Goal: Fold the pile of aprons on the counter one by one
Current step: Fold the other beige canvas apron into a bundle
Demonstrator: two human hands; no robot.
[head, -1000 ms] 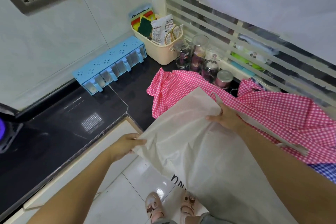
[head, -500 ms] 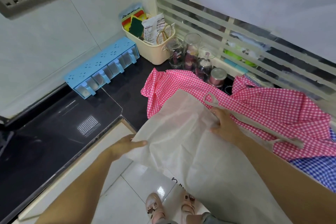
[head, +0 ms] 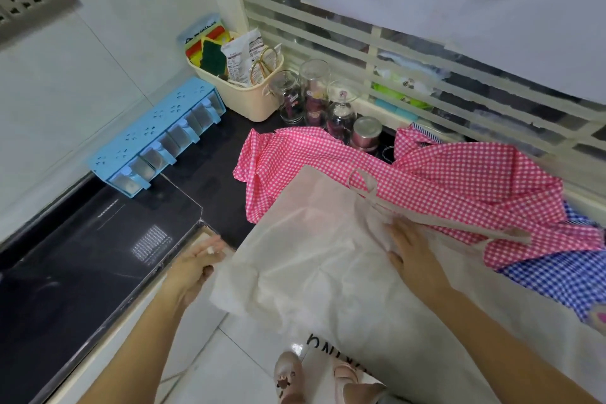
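Three aprons lie heaped on the black tabletop, which runs in an L along the tiled wall and the slatted window. Left of the heap, dark surface shows between the wall and the front edge; below that edge is white floor. The cream apron, the largest, lies on top, spilling over the front edge and hanging toward the floor, with black lettering low on it. Its strap trails right across the pink checked apron, which is spread behind it and reaches the jars at the back. A blue checked apron shows from under the pink one at the right. A blue spice rack sits against the wall, well apart from the cloth, with a cream basket and glass jars in the corner. The right hand lies flat on the cream apron, fingers straight and together. The left hand, partly blurred, has curled fingers gripping that apron's left edge, just off the tabletop's front edge.
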